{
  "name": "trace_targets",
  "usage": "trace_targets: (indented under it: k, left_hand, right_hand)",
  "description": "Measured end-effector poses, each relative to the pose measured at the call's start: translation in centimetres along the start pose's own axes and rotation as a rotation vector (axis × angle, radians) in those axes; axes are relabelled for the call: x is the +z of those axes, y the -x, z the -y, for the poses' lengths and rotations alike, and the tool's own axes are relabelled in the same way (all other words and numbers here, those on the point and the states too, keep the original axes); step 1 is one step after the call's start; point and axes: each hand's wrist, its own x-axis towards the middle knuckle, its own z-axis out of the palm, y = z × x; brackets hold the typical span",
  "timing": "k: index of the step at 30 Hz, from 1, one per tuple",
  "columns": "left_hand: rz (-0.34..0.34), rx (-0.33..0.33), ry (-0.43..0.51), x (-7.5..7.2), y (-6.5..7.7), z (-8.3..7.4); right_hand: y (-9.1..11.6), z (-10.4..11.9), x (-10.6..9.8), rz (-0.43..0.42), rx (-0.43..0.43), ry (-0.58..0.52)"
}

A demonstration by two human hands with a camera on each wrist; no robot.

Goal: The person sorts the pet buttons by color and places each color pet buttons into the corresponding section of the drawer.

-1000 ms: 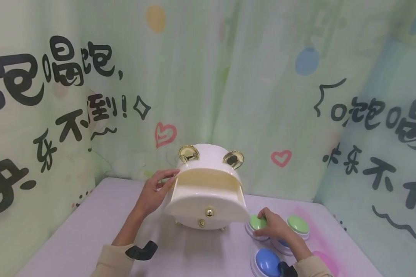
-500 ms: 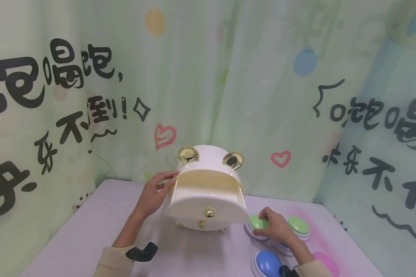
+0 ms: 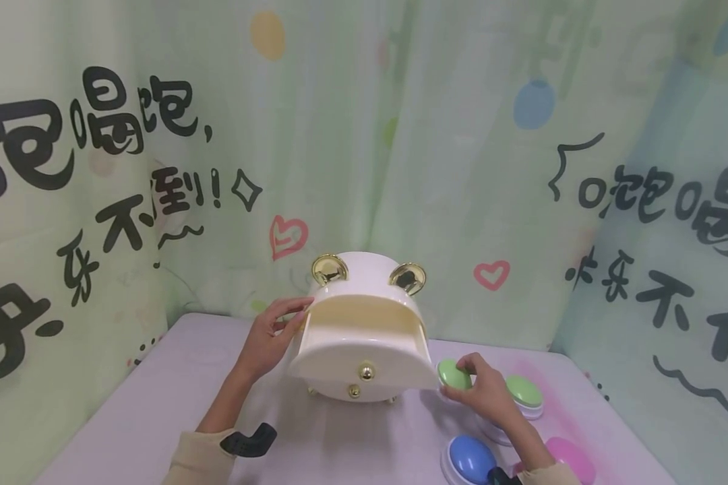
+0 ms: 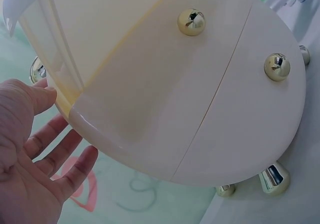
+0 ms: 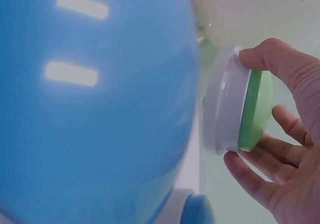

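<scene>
A white rounded cabinet (image 3: pixel 370 269) with gold ears and gold knobs stands on the table. Its upper drawer (image 3: pixel 334 364) is pulled out, with no contents showing. My left hand (image 3: pixel 271 340) touches the cabinet's left side; in the left wrist view, its fingers (image 4: pixel 75 171) spread loosely along the edge. To the right of the cabinet, my right hand (image 3: pixel 487 392) grips a round push button (image 3: pixel 453 374) with a green dome and white base. The right wrist view shows thumb and fingers around the rim of the button (image 5: pixel 227 104), which is tilted on edge.
Near my right hand are another green button (image 3: pixel 524 391), a blue button (image 3: pixel 472 458) and a pink one (image 3: pixel 571 459). A further white base (image 3: pixel 496 431) is partly hidden under the hand. Printed curtains (image 3: pixel 449 168) enclose the pale table (image 3: pixel 218 377) behind and at the sides.
My right hand has raised the green button a little off the table and tilted it. The left hand and the drawer stay as they were.
</scene>
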Motion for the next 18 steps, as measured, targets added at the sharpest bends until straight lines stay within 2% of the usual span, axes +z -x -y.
trace_targets:
  k: [9, 18]
  left_hand:
    - [-0.002, 0.029, -0.026, 0.1, -0.1, -0.1]
    - [0.005, 0.022, -0.016, -0.2, 0.3, -3.2]
  right_hand:
    - [0.2, 0.7, -0.5, -0.047, 0.073, -0.114]
    - [0.7, 1.1, -0.8, -0.12, 0.082, -0.229]
